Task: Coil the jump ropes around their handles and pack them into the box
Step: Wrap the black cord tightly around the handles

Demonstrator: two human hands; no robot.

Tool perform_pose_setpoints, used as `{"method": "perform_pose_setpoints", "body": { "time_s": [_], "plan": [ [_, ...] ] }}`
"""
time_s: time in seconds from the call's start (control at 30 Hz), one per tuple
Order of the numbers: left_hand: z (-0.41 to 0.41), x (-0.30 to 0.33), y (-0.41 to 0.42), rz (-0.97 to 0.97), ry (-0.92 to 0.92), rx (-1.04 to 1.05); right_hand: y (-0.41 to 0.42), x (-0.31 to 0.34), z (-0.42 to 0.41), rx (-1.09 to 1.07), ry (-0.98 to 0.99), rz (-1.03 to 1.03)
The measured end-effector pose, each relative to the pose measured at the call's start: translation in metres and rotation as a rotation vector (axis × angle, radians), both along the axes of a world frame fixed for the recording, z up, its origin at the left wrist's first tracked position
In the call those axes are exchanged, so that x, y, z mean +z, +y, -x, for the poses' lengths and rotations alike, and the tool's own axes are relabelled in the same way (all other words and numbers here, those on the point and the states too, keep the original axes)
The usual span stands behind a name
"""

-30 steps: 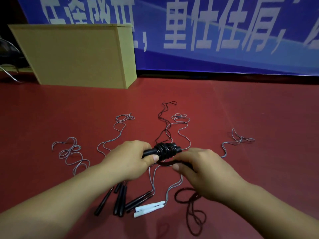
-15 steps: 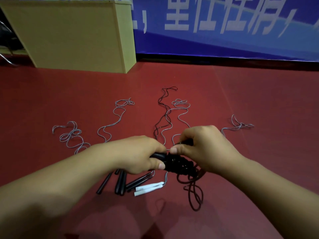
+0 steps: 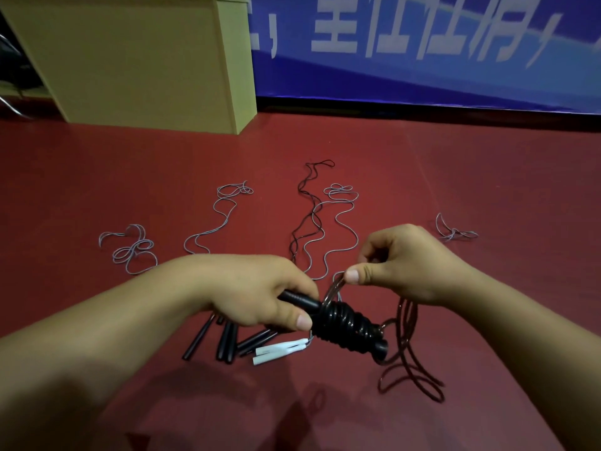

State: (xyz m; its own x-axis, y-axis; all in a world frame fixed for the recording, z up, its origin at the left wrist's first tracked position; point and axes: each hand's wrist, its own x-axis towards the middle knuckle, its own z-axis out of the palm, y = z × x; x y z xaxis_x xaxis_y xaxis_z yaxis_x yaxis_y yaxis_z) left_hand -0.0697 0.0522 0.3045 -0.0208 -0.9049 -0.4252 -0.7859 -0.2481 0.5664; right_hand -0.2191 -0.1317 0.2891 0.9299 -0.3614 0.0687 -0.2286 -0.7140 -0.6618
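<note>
Midway: dark rope (image 3: 410, 362) round handles (image 3: 341, 323)

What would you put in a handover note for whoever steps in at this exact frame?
Left hand grips the black jump-rope handles, several turns of dark cord already wound round them.
Right hand pinches the cord's free part above the coil; a loose dark loop lies on the red floor.
Left: finish this wrap. Then the other black handles, the white handles and their grey cords, all uncoiled.
The yellow-green box stands far left; its inside is not visible.
</note>
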Motion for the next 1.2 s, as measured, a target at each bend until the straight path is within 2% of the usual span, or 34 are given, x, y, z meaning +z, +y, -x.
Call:
{"method": "perform_pose_setpoints", "body": {
  "time_s": [0.27,0.47,0.57,0.7,0.87,0.97,1.03,1.13,1.2],
  "plan": [
    [-0.002,0.011,0.008,0.056,0.29,0.029,0.004,-0.001,-0.006,0.071,-0.148,-0.174],
    [-0.004,0.014,0.009,0.183,0.486,0.081,0.012,0.003,-0.008,0.032,-0.277,-0.47],
    [-0.003,0.014,0.009,0.251,0.621,0.132,0.013,-0.003,-0.01,0.036,-0.236,-0.47],
    [-0.005,0.005,0.007,0.374,0.646,0.282,0.024,-0.007,-0.016,-0.032,-0.169,-0.568],
    [-0.006,0.0,0.006,0.459,0.634,0.394,0.032,-0.007,-0.016,-0.056,-0.113,-0.582],
    [-0.009,0.002,0.008,0.43,0.598,0.394,0.024,-0.001,-0.014,-0.12,-0.067,-0.587],
    [-0.011,0.001,0.009,0.365,0.655,0.394,0.02,0.001,-0.012,-0.128,-0.06,-0.555],
    [-0.013,-0.002,0.012,0.232,0.753,0.358,0.016,0.002,-0.011,-0.132,-0.151,-0.602],
    [-0.015,-0.004,0.013,0.156,0.733,0.294,0.014,0.001,-0.011,-0.133,-0.207,-0.658]
  ]
}}
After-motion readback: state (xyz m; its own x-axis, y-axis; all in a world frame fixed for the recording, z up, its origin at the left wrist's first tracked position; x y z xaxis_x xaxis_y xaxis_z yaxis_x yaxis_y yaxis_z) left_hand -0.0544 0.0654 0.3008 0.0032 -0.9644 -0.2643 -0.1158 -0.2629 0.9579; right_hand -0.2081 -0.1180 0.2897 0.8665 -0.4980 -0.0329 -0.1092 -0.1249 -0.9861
